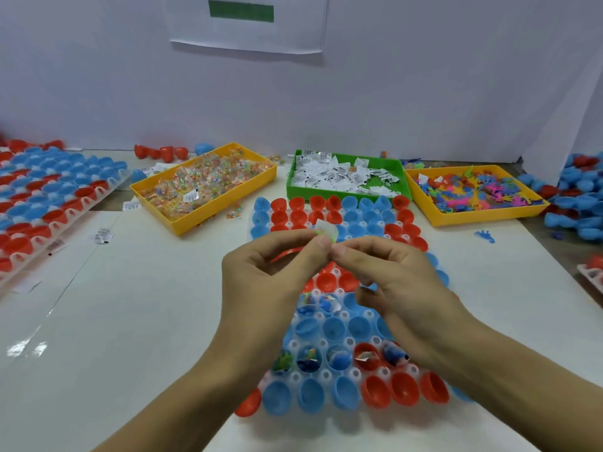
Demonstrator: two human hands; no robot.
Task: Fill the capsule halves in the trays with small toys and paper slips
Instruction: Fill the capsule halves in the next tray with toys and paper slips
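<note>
Left hand (274, 272) and right hand (388, 275) raised together above clear tray (339, 375) of red and blue capsule halves (332, 327), thumbs and forefingers pinching one small clear-wrapped toy (326, 231) between them. Behind: yellow bin (202, 187) of wrapped toys, green bin (347, 177) of paper slips (336, 172), second yellow bin (473, 194) of rubbery figures.

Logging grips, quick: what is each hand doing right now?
Left hand: pinching a small clear packet.
Right hand: pinching the same packet from the other side.
</note>
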